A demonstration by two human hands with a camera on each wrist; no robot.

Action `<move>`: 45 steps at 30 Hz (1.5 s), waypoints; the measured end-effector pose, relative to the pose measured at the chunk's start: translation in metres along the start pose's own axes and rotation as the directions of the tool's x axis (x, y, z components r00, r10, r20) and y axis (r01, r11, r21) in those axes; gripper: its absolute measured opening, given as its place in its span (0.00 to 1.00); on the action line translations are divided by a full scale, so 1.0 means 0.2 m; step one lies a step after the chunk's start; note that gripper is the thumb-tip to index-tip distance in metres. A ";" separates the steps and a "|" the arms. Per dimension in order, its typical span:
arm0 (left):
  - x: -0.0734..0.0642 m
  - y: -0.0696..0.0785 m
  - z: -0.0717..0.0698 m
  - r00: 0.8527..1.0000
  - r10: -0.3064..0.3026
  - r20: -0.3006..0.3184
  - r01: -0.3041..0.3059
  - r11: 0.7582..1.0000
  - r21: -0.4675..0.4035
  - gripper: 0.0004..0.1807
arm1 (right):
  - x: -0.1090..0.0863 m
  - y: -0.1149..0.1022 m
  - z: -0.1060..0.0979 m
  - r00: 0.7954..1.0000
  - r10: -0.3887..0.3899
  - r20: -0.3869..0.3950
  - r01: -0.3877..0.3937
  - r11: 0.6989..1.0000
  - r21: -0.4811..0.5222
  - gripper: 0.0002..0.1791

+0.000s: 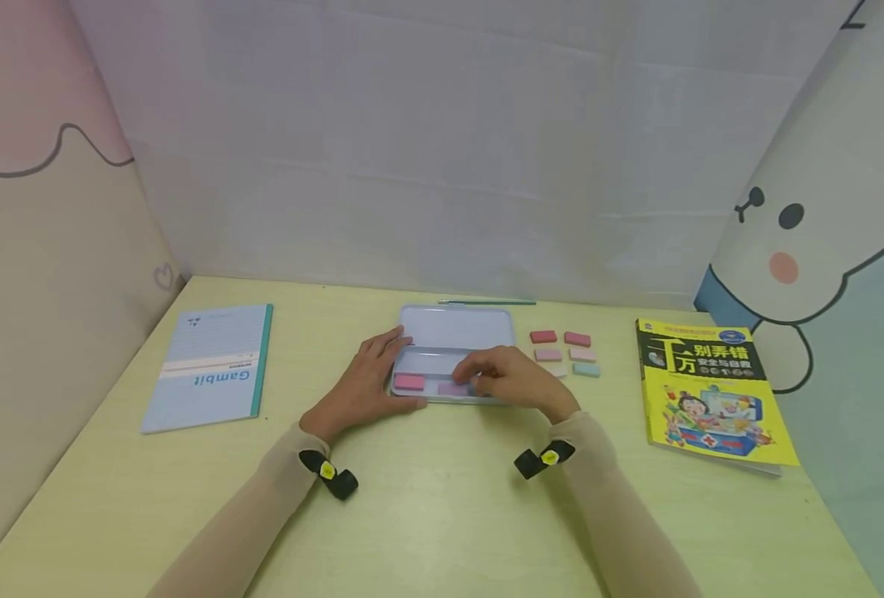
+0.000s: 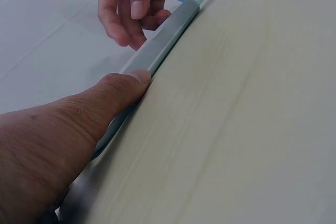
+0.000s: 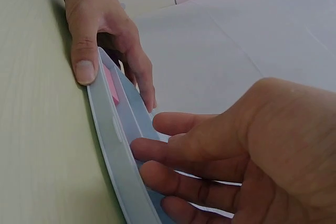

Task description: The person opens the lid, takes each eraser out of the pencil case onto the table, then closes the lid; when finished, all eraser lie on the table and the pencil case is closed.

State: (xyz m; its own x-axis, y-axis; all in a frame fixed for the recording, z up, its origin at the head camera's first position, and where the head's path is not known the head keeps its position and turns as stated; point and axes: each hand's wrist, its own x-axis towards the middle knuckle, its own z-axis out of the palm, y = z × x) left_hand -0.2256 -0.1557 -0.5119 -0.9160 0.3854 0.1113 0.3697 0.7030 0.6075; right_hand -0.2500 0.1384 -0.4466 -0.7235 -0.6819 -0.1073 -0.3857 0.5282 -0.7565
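Observation:
An open white paint box (image 1: 455, 326) lies on the table with its lid at the back. My left hand (image 1: 367, 378) grips its left end, thumb along the front wall and fingers round the side. In the front trough sit a pink paint pan (image 1: 410, 382) and a lilac paint pan (image 1: 451, 389). Above the right part of that trough is my right hand (image 1: 513, 375), its fingers loosely bent and the tips down at the lilac pan. In the right wrist view, nothing shows between those fingers (image 3: 173, 182). The box's right front corner is partly hidden by this hand.
Right of the box lie several loose pans, among them a red one (image 1: 542, 336) and a teal one (image 1: 586, 370). A thin paintbrush (image 1: 487, 302) is behind the lid. A notebook (image 1: 206, 370) lies at left, a yellow book (image 1: 711, 394) at right. A white sheet (image 1: 442, 166) hangs behind.

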 end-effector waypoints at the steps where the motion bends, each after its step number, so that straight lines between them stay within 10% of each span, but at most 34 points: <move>1: 0.00 0.00 0.00 1.000 0.000 -0.001 0.000 1.000 0.001 0.58 | 0.00 0.00 0.00 1.000 -0.006 -0.009 0.006 1.000 -0.002 0.16; 17: 0.00 -0.01 0.00 1.000 0.011 -0.011 -0.011 1.000 -0.001 0.57 | 0.04 -0.06 0.08 0.987 -0.098 -0.129 0.073 0.979 -0.191 0.07; 45: 0.01 -0.02 0.01 1.000 0.012 -0.007 -0.012 1.000 0.008 0.58 | 0.02 -0.06 0.04 0.986 -0.114 -0.125 0.079 0.964 -0.253 0.21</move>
State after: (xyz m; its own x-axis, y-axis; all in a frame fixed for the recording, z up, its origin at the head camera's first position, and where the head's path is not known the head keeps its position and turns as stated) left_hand -0.2280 -0.1571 -0.5156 -0.9126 0.3896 0.1242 0.3818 0.7029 0.6002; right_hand -0.2439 0.1259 -0.4431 -0.7409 -0.6689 0.0610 -0.5740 0.5834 -0.5745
